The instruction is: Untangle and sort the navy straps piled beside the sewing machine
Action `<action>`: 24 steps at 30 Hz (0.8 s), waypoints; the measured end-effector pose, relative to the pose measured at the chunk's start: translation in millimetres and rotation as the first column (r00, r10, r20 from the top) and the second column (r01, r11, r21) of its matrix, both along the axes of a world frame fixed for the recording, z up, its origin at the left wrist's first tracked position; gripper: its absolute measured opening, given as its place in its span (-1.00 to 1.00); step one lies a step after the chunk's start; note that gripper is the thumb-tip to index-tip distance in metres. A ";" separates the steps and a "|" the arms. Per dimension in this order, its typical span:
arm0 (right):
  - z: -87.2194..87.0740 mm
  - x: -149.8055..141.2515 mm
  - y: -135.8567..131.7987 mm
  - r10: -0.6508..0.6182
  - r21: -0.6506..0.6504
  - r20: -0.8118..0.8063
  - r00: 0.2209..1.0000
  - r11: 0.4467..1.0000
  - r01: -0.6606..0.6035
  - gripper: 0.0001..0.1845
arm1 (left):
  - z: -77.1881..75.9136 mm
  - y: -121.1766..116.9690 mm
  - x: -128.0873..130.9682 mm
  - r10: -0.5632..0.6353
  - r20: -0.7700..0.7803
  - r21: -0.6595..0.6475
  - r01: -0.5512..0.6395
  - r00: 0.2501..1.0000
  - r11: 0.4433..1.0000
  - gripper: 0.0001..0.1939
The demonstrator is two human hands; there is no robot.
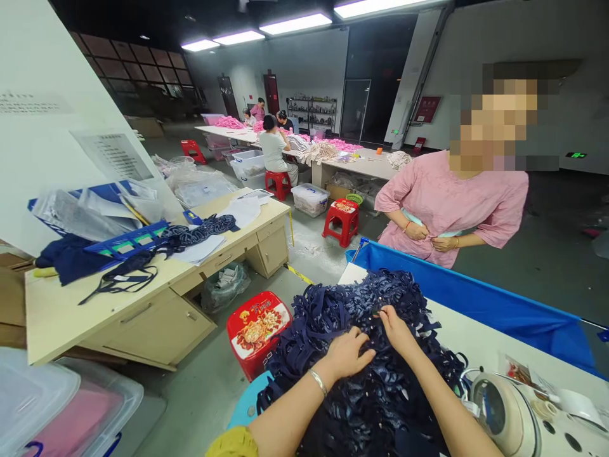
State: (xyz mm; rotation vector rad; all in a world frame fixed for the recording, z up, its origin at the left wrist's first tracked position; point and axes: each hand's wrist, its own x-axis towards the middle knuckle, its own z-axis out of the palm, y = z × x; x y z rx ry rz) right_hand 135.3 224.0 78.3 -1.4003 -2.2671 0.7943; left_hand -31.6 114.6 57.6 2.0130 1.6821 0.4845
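loosely spread, the left hand (346,355) rests on the navy strap heap (380,387) while the right hand (396,329) bunches its fingertips there, hold unclear, on the white table (459,327) beside the blue bin (476,289), much seemingly left, amount done unclear.

Matt cloth straps (314,314), glossy plastic stool (259,322).
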 end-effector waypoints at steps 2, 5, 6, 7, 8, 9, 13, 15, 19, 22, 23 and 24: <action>-4.2 2.0 -6.2 0.026 0.003 0.146 0.989 1.000 -0.026 -0.78 | -2.8 0.1 1.4 0.042 0.008 -0.012 -0.042 0.999 0.999 -0.48; -2.2 6.7 -14.6 0.054 0.021 0.332 0.942 0.998 -0.065 -0.79 | -6.3 -0.8 4.5 0.077 0.011 -0.026 -0.077 0.997 0.997 -0.38; 0.1 8.0 -16.4 0.057 0.032 0.382 0.923 0.997 -0.074 -0.79 | -6.6 -1.2 5.5 0.073 0.009 -0.024 -0.073 0.997 0.997 -0.40; 2.5 8.9 -17.7 0.059 0.044 0.423 0.904 0.995 -0.085 -0.78 | -6.3 -1.6 6.3 0.064 0.006 -0.018 -0.064 0.998 0.998 -0.44; 4.7 9.3 -18.7 0.061 0.056 0.457 0.887 0.994 -0.097 -0.77 | -5.6 -2.0 6.9 0.056 0.003 -0.011 -0.056 0.998 0.998 -0.48; 6.4 9.3 -19.3 0.066 0.068 0.483 0.873 0.991 -0.112 -0.76 | -4.5 -2.4 7.1 0.051 0.000 -0.004 -0.051 0.999 0.999 -0.51; 5.6 6.4 -19.0 0.094 0.092 0.551 0.829 0.981 -0.172 -0.77 | -0.8 -3.1 6.0 0.057 -0.011 0.015 -0.057 0.998 0.998 -0.54; 2.8 4.4 -17.4 0.094 0.111 0.566 0.819 0.976 -0.189 -0.77 | -0.7 -3.2 5.3 0.058 -0.011 0.023 -0.058 0.998 0.998 -0.54; 0.3 2.1 -15.3 0.122 0.141 0.537 0.835 0.962 -0.232 -0.75 | -2.5 -2.9 4.8 0.053 0.002 0.031 -0.053 0.999 0.998 -0.53; 0.3 2.7 -15.6 0.149 0.157 0.465 0.873 0.956 -0.247 -0.74 | -3.8 -2.2 5.0 0.050 0.008 0.018 -0.050 0.999 0.999 -0.52; 0.0 3.5 -15.6 0.148 0.162 0.435 0.888 0.957 -0.239 -0.73 | -4.1 -2.0 5.1 0.048 0.009 0.015 -0.048 0.999 0.999 -0.52; -0.6 4.5 -15.4 0.142 0.165 0.401 0.905 0.961 -0.224 -0.73 | -4.2 -1.8 5.1 0.046 0.011 0.013 -0.046 0.999 0.999 -0.52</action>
